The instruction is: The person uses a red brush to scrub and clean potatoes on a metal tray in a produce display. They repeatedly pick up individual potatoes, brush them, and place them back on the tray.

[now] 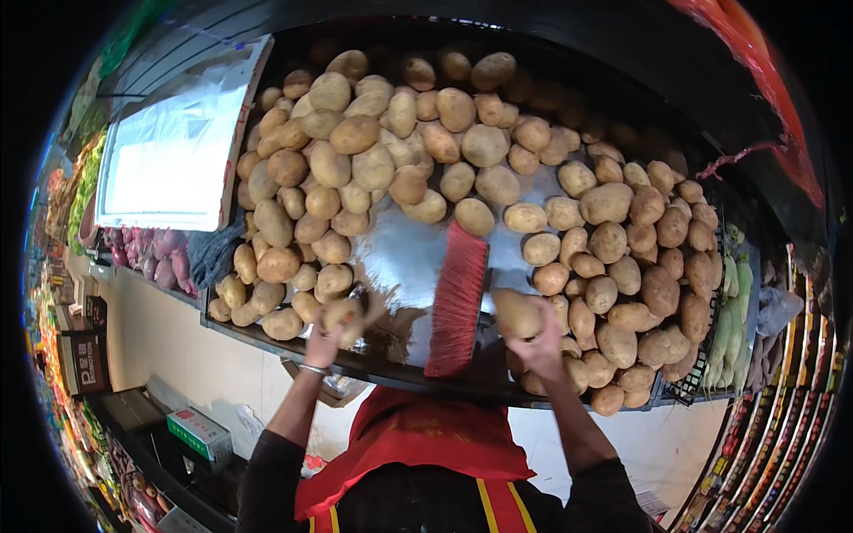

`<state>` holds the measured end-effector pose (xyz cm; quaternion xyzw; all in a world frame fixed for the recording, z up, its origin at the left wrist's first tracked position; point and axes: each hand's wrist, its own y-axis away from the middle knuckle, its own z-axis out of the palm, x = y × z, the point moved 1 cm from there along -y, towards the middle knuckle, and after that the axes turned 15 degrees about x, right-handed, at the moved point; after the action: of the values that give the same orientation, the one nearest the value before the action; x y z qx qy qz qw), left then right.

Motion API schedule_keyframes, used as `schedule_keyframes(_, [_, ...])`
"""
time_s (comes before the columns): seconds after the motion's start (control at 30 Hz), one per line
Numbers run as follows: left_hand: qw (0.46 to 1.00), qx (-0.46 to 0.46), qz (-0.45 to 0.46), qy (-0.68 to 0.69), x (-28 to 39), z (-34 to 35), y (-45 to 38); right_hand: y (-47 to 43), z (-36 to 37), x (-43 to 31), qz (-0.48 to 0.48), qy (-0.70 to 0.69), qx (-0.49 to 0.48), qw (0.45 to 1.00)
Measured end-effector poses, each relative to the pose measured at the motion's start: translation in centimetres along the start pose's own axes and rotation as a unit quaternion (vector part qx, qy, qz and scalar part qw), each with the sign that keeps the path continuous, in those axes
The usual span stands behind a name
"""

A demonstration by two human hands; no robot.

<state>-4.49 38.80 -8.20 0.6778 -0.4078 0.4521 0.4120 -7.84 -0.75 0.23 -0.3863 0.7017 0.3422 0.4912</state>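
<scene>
Close to the front edge of the produce stand, my left hand grips a potato, blurred by motion. In my right hand is a larger potato, also a little blurred, beside the right-hand pile. Between my hands lies a strip of red plastic grass divider on the shiny metal surface. To its left and behind it spreads one heap of potatoes. Another heap of potatoes covers the right side, down to the front edge.
A white foam box stands at the back left, near purple onions. White radishes lie past a black plastic crate on the right. A green and white carton sits lower left. My red apron touches the stand's front.
</scene>
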Motion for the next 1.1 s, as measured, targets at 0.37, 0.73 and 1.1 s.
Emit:
schedule_keyframes(0.37, [0.912,-0.272,0.296,-0.086,4.7,29.0,4.3,2.8,-7.3,2.3,-0.328,0.392,0.056,0.858])
schedule_keyframes(0.73, [0.789,-0.157,0.494,-0.329,11.4,20.9,-7.7,-3.7,0.5,-1.4,-0.275,0.261,-0.016,0.925])
schedule_keyframes(1.1, [0.507,-0.196,0.523,-0.657,12.2,25.8,-15.3,-24.4,13.0,-0.2,-0.197,0.366,0.057,0.908])
